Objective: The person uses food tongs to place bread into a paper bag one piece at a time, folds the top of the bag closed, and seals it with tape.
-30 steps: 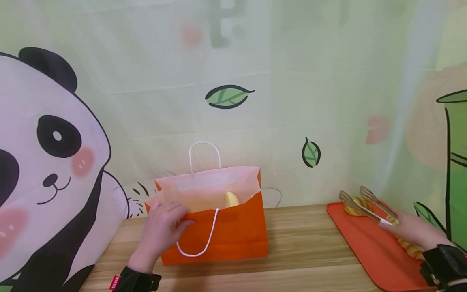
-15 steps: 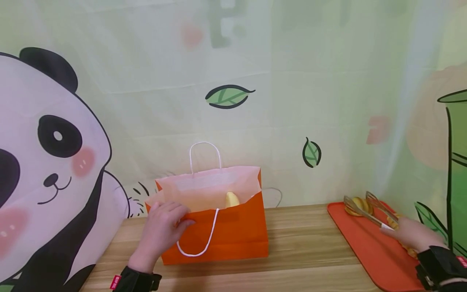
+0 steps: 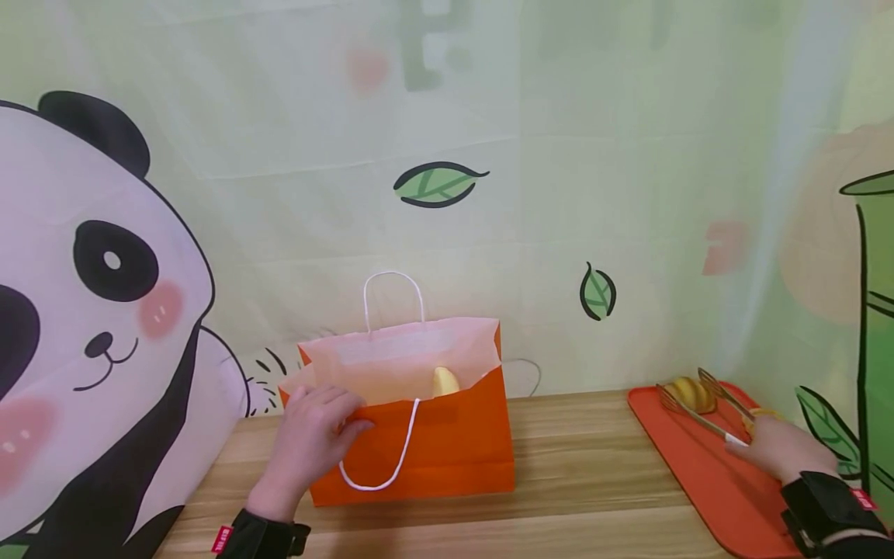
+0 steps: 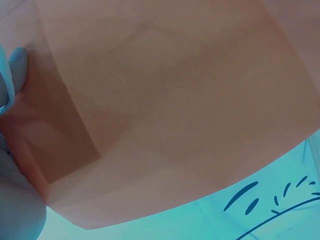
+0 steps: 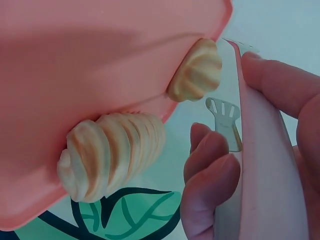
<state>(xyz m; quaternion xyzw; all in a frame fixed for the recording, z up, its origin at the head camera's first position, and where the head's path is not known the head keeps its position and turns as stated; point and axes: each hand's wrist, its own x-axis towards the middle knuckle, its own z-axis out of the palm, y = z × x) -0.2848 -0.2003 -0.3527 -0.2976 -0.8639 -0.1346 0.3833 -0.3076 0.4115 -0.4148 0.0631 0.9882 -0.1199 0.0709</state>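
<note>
My left hand (image 3: pixel 307 442) pinches the front rim of an orange paper bag (image 3: pixel 454 446) near its left corner. The pale lining (image 4: pixel 190 100) fills the left wrist view, with a fingertip (image 4: pixel 19 62) at its edge. Inside the bag, a pale yellow piece (image 3: pixel 445 382) pokes up. My right hand (image 3: pixel 785 446) holds metal tongs (image 3: pixel 705 423) with spread slotted heads, one on each side of a ridged bread roll (image 3: pixel 690 394) at the red tray's far end. A longer twisted bread (image 5: pixel 112 155) lies nearer, mostly hidden by my hand in the head view.
The red tray (image 3: pixel 705 477) lies on the right of the wooden table (image 3: pixel 573 458), and the bag stands left of centre. White cord handles (image 3: pixel 380 487) hang at the bag's front and rise behind. A printed cloth (image 3: pixel 531 202) with a panda backs the table.
My right hand and wrist have shifted left. The tong heads have moved slightly right and down, nearer the far roll. My left hand and the bag stay in place.
</note>
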